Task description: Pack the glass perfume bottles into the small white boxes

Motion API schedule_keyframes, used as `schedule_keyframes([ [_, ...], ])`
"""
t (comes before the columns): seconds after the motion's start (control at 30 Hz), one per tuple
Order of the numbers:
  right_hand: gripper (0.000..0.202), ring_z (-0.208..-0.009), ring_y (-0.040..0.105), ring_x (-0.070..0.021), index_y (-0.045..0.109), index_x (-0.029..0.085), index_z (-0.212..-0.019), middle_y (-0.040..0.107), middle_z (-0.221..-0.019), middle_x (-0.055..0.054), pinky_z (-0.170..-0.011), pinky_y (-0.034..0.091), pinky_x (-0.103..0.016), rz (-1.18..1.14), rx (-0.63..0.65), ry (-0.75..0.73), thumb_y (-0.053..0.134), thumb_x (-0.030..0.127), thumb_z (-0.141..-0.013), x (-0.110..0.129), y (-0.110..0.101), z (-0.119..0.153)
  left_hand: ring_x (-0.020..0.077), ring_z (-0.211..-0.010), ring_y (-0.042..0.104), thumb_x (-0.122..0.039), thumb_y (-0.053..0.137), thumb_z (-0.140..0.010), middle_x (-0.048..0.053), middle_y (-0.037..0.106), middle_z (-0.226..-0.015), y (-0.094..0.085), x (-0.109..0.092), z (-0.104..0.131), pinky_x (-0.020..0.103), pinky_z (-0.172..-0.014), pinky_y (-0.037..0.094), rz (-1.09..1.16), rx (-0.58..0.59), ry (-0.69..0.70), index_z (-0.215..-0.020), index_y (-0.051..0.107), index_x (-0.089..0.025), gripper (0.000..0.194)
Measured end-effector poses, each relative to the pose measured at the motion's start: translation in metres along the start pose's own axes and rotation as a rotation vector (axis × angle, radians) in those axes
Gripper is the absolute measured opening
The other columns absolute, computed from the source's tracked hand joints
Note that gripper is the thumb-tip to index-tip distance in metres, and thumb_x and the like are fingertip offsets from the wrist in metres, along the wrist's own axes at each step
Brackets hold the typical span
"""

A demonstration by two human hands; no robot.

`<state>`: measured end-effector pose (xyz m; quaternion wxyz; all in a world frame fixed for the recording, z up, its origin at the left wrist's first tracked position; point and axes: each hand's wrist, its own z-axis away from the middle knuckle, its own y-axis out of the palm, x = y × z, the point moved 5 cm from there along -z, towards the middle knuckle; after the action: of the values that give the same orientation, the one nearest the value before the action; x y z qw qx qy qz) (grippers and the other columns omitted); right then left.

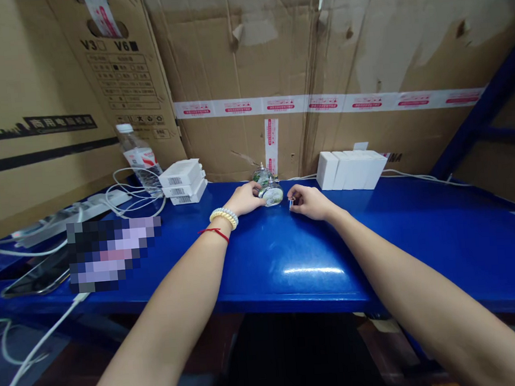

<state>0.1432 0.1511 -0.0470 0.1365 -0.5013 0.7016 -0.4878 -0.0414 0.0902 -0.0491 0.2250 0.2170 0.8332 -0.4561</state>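
Observation:
Near the back of the blue table (254, 264), my left hand (244, 198) has its fingers closed on the side of a round glass bottle (271, 195) with a thin nozzle on top. Another similar bottle (261, 175) stands just behind it, partly hidden. To the right, my right hand (307, 202) pinches a small shiny cap (291, 204), apart from the bottles. My left wrist carries a pale beaded bracelet and a red string.
Stacked white boxes (182, 182) stand left of the bottles, a row of white boxes (351, 169) to the right. Further left are a water bottle (139, 158), a power strip (74, 216), cables and a phone (41, 272). Cardboard (238, 58) rises behind.

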Motion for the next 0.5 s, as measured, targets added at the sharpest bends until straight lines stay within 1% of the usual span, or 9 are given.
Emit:
schedule_keyframes([
  [0.07, 0.025, -0.066, 0.053, -0.0096, 0.056, 0.017, -0.092, 0.061, -0.076, 0.001, -0.066, 0.038, -0.02, 0.036, -0.016, 0.03, 0.063, 0.013, -0.068, -0.005, -0.002, -0.001, 0.0215, -0.102, 0.061, -0.024, 0.074, -0.065, 0.01, 0.064, -0.114, -0.01, 0.003, -0.001, 0.03, -0.091, 0.046, 0.03, -0.091, -0.02, -0.117, 0.058, -0.013, 0.055],
  [0.1, 0.025, -0.067, 0.053, -0.0101, 0.056, 0.017, -0.091, 0.061, -0.076, 0.001, -0.065, 0.037, -0.021, 0.061, -0.03, 0.054, 0.063, 0.013, -0.067, -0.009, -0.003, -0.001, 0.0222, -0.105, 0.059, -0.025, 0.072, -0.068, 0.011, 0.063, -0.115, -0.021, 0.005, 0.0, 0.032, -0.094, 0.045, 0.017, -0.192, -0.037, -0.115, 0.058, -0.012, 0.051],
  [0.2, 0.026, -0.068, 0.052, -0.0114, 0.055, 0.018, -0.091, 0.062, -0.079, 0.0, -0.065, 0.037, -0.022, 0.129, -0.074, 0.148, 0.063, 0.014, -0.066, -0.023, -0.009, -0.002, 0.0272, -0.116, 0.051, -0.023, 0.067, -0.072, 0.014, 0.057, -0.116, -0.069, 0.015, 0.015, 0.041, -0.104, 0.038, -0.107, -0.685, -0.169, -0.109, 0.057, -0.01, 0.041],
  [0.27, 0.026, -0.069, 0.052, -0.012, 0.055, 0.019, -0.092, 0.063, -0.08, 0.0, -0.066, 0.037, -0.022, 0.142, -0.088, 0.199, 0.063, 0.016, -0.067, -0.03, -0.012, -0.001, 0.0332, -0.126, 0.041, -0.024, 0.071, -0.068, 0.017, 0.047, -0.127, -0.099, 0.029, 0.034, 0.048, -0.107, 0.032, -0.138, -0.997, -0.334, -0.114, 0.052, -0.01, 0.051],
  [0.3, 0.026, -0.07, 0.052, -0.0122, 0.055, 0.019, -0.092, 0.063, -0.081, 0.0, -0.066, 0.037, -0.023, 0.142, -0.09, 0.217, 0.063, 0.017, -0.067, -0.032, -0.014, -0.001, 0.0348, -0.128, 0.038, -0.027, 0.073, -0.067, 0.018, 0.043, -0.132, -0.109, 0.037, 0.042, 0.049, -0.107, 0.032, -0.135, -1.079, -0.377, -0.118, 0.05, -0.01, 0.059],
  [0.37, 0.025, -0.072, 0.054, -0.0127, 0.055, 0.019, -0.092, 0.064, -0.083, -0.001, -0.067, 0.038, -0.023, 0.138, -0.081, 0.239, 0.064, 0.018, -0.068, -0.034, -0.015, 0.0, 0.0389, -0.131, 0.034, -0.034, 0.08, -0.059, 0.018, 0.034, -0.141, -0.124, 0.058, 0.054, 0.054, -0.106, 0.031, -0.073, -1.177, -0.522, -0.127, 0.045, -0.014, 0.079],
  [0.4, 0.027, -0.073, 0.055, -0.013, 0.056, 0.018, -0.094, 0.064, -0.085, -0.001, -0.068, 0.039, -0.023, 0.131, -0.073, 0.246, 0.064, 0.018, -0.068, -0.034, -0.016, 0.0, 0.0415, -0.133, 0.031, -0.038, 0.081, -0.058, 0.018, 0.028, -0.146, -0.127, 0.068, 0.057, 0.056, -0.106, 0.03, -0.037, -1.167, -0.591, -0.132, 0.042, -0.017, 0.087],
  [0.47, 0.04, -0.078, 0.057, -0.0141, 0.055, 0.017, -0.108, 0.065, -0.09, -0.003, -0.072, 0.041, -0.024, 0.099, -0.056, 0.242, 0.065, 0.019, -0.069, -0.032, -0.017, 0.001, 0.0453, -0.134, 0.027, -0.048, 0.082, -0.054, 0.019, 0.026, -0.149, -0.13, 0.086, 0.057, 0.059, -0.106, 0.027, -0.014, -1.058, -0.663, -0.138, 0.038, -0.018, 0.099],
  [0.5, 0.05, -0.081, 0.058, -0.015, 0.052, 0.016, -0.118, 0.065, -0.094, -0.005, -0.075, 0.042, -0.024, 0.078, -0.055, 0.237, 0.066, 0.02, -0.07, -0.03, -0.018, 0.002, 0.0457, -0.134, 0.027, -0.048, 0.082, -0.052, 0.02, 0.032, -0.147, -0.13, 0.092, 0.056, 0.06, -0.105, 0.028, -0.009, -1.017, -0.676, -0.138, 0.039, -0.018, 0.1],
])
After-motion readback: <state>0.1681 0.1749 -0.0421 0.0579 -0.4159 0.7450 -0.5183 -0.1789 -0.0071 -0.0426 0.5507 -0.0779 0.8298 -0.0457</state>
